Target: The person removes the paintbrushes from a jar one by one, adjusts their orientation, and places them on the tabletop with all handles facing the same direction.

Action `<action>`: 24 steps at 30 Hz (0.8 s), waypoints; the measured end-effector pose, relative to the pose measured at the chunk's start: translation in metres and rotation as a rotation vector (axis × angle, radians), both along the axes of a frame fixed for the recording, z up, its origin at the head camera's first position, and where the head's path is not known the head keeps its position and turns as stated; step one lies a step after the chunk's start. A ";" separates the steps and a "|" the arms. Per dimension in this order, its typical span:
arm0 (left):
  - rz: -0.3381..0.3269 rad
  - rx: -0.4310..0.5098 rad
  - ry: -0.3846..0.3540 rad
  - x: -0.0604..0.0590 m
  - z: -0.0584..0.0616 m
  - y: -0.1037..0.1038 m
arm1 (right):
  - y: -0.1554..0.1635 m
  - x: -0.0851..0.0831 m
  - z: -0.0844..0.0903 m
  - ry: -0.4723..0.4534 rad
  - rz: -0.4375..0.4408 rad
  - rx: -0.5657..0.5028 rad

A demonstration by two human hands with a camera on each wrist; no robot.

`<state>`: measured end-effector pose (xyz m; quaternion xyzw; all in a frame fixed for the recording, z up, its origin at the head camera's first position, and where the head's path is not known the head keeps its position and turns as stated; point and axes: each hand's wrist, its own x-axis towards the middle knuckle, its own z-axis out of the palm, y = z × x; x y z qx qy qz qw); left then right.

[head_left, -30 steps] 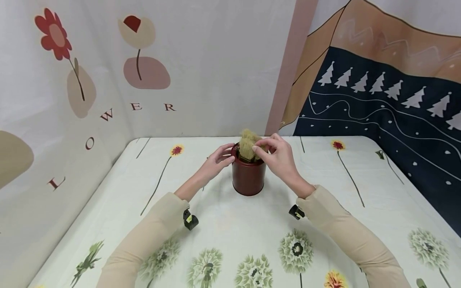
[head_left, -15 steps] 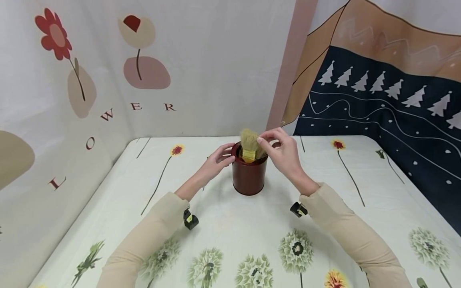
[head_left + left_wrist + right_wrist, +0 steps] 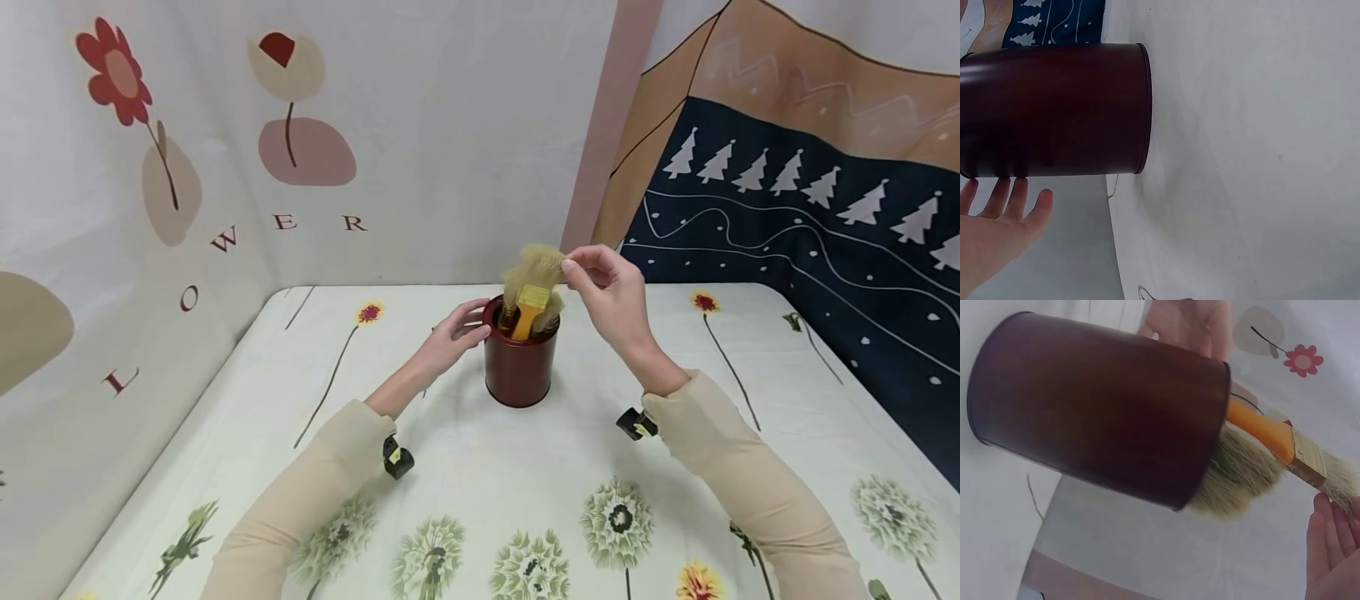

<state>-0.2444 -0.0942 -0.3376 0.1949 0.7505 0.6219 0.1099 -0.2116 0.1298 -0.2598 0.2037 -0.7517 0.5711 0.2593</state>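
Note:
A dark red cylindrical can (image 3: 519,372) stands upright on the table, holding several paintbrushes bristle end up. Between thumb and fingers, my right hand (image 3: 613,293) pinches the bristles of one flat paintbrush (image 3: 533,298). Its yellow ferrule and part of the orange handle (image 3: 1263,432) show above the rim; the handle's lower end is hidden inside. My left hand (image 3: 448,335) touches the can's left side with fairly straight fingers, fingertips on the wall in the left wrist view. Bristles of other brushes (image 3: 1244,464) stick out beside the pinched one.
A white tablecloth (image 3: 465,492) printed with flowers covers the table. Behind it hang a pale flower-printed curtain (image 3: 450,167) and, at the right, a dark blue cloth (image 3: 750,217) with white trees.
My right hand has moved up and to the right, lifting the paintbrush so its ferrule and orange handle now show. The left hand and the can stay in place.

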 end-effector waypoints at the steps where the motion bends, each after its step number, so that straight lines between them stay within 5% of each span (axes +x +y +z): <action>1: 0.001 -0.001 -0.001 0.000 0.000 0.000 | 0.002 -0.002 0.000 0.004 -0.001 -0.014; 13: 0.013 0.014 0.006 -0.017 -0.022 -0.003 | 0.025 -0.017 0.011 0.037 0.071 -0.235; 24: 0.019 0.027 0.033 -0.017 -0.023 -0.002 | 0.045 -0.013 0.028 0.049 0.049 -0.331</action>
